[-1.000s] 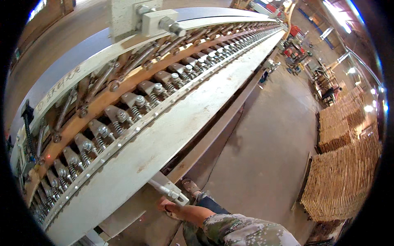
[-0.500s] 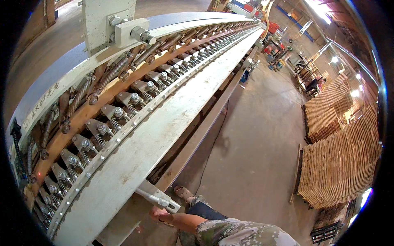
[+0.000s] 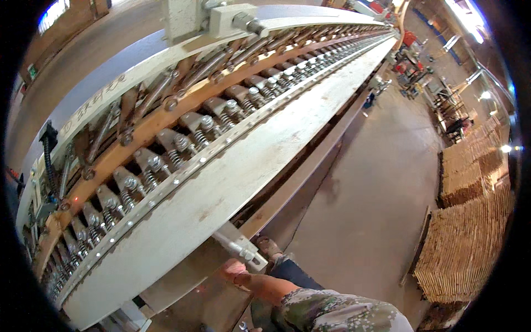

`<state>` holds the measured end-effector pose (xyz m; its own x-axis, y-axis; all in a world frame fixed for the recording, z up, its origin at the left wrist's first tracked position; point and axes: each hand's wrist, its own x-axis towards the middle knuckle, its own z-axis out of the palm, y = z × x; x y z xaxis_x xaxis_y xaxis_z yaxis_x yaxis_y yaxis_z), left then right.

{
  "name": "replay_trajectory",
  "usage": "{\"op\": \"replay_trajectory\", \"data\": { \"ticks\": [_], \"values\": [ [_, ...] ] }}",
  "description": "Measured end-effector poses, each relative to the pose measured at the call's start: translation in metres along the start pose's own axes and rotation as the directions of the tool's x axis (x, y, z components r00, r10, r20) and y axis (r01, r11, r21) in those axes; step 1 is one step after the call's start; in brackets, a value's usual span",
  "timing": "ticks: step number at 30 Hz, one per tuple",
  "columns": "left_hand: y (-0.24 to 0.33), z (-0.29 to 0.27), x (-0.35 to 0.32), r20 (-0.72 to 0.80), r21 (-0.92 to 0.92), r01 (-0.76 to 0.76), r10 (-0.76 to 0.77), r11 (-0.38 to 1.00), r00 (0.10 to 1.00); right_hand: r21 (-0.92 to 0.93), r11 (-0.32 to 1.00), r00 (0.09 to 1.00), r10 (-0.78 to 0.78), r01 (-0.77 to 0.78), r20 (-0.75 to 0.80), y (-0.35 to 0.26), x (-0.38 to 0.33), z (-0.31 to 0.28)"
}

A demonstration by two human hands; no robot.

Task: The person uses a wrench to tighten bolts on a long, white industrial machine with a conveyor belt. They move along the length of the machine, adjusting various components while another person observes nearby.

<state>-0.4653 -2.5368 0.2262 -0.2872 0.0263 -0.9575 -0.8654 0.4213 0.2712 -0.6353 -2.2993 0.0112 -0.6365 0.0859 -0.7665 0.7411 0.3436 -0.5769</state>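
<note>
- The head just turned, but the right hand [image 3: 234, 268] stays close to the metal bracket [image 3: 241, 247], so its spot is the same.
- The bracket sticks out from the white machine's [image 3: 213, 205] long floor-side edge.
- I can't tell either hand's grip; the left hand barely shows.

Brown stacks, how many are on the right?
2 clearly visible: the farther stack, higher in view, and the nearer stack, lower. More may be hidden behind.

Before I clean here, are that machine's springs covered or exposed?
Exposed: the coil springs show plainly beside the pale metal panel, no cover over them.
</note>
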Motion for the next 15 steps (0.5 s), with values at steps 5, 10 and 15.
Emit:
{"op": "replay_trajectory", "data": {
  "ticks": [5,10,15],
  "values": [
    [-0.021,-0.012,-0.01,-0.024,-0.034,-0.053,0.052,0.998,0.998,-0.29,0.957,0.994,-0.001,-0.03,-0.105,-0.018,-0.006,-0.014],
    [-0.022,-0.016,-0.034,-0.095,-0.011,-0.029,0.028,1.0,0.995,-0.741,0.65,0.969,-0.246,0.169,0.005,-0.04,-0.036,-0.004],
    [-0.013,-0.026,-0.045,-0.115,-0.021,0.027,-0.029,0.999,0.993,-0.752,0.256,0.779,-0.375,0.608,0.502,-0.033,-0.088,0.055]
  ]
}}
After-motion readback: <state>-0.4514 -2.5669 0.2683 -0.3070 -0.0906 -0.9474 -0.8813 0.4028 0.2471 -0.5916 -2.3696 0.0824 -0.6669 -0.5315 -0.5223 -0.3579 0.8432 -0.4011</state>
